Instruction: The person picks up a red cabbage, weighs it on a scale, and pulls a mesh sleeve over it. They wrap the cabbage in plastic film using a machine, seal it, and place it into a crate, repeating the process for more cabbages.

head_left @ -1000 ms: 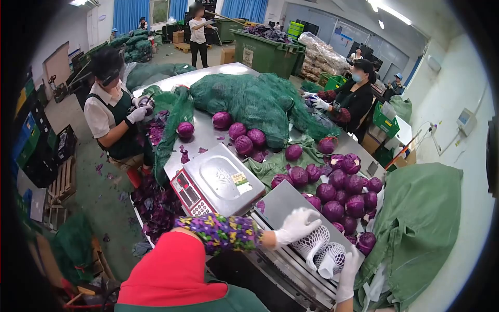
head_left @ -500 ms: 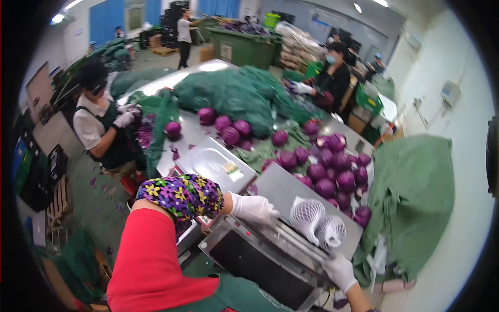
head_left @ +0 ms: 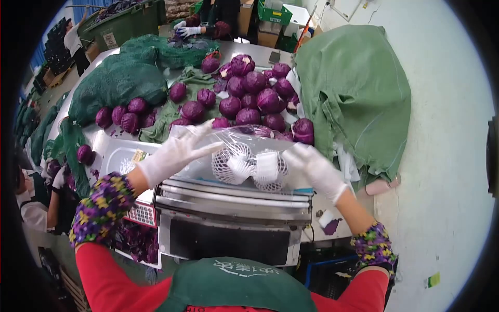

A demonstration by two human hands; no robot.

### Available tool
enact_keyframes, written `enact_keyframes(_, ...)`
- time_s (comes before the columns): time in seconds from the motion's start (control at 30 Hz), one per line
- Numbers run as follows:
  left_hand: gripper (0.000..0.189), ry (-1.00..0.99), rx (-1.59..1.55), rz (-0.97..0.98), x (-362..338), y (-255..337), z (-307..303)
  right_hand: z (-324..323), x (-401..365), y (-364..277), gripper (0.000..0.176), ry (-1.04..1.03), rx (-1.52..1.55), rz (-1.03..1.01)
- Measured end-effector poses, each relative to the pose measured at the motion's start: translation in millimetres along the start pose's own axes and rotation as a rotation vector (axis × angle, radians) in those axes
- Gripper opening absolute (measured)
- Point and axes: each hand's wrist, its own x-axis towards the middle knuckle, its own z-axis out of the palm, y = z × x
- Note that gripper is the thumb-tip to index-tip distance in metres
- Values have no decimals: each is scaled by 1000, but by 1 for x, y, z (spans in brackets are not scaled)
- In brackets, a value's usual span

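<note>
Clear plastic film [head_left: 260, 136] stretches between my two white-gloved hands, above two white foam-net sleeves [head_left: 232, 165] side by side on a grey metal plate [head_left: 200, 173]. What the sleeves contain is hard to make out. My left hand [head_left: 176, 156] is at the film's left end, with thumb and fingers partly spread and the film at the fingertips. At the opposite end, my right hand [head_left: 318, 169] has bent fingers on the film, beside the right sleeve. Below lies the wrapping machine [head_left: 228, 244], with rollers [head_left: 234, 195] along its back edge.
Many purple cabbages [head_left: 254, 82] lie behind the plate. Green net sacks [head_left: 117, 86] stand at left, and a green cloth cover [head_left: 353, 88] hangs at right. A scale [head_left: 141, 214] adjoins the machine. Co-workers' gloved hands [head_left: 189, 31] show at the back and at the left edge.
My hands have moved from the roller bar up to either side of the foam sleeves, and film now spans between them. The view has turned right and down.
</note>
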Motion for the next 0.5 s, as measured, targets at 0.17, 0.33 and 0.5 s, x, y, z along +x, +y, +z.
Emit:
enact_keyframes(0.17, 78, -31, -655, -162, 8, 27, 82, 104, 5, -2, 103, -2, 663, 305)
enact_keyframes(0.33, 82, -210, -1676, -779, 6, 19, 67, 82, 11, -21, 97, 133, 1441, 546)
enact_keyframes(0.5, 55, -384, -1685, -272, -58, 36, 142, 49, 8, -27, 83, -614, 2021, 958)
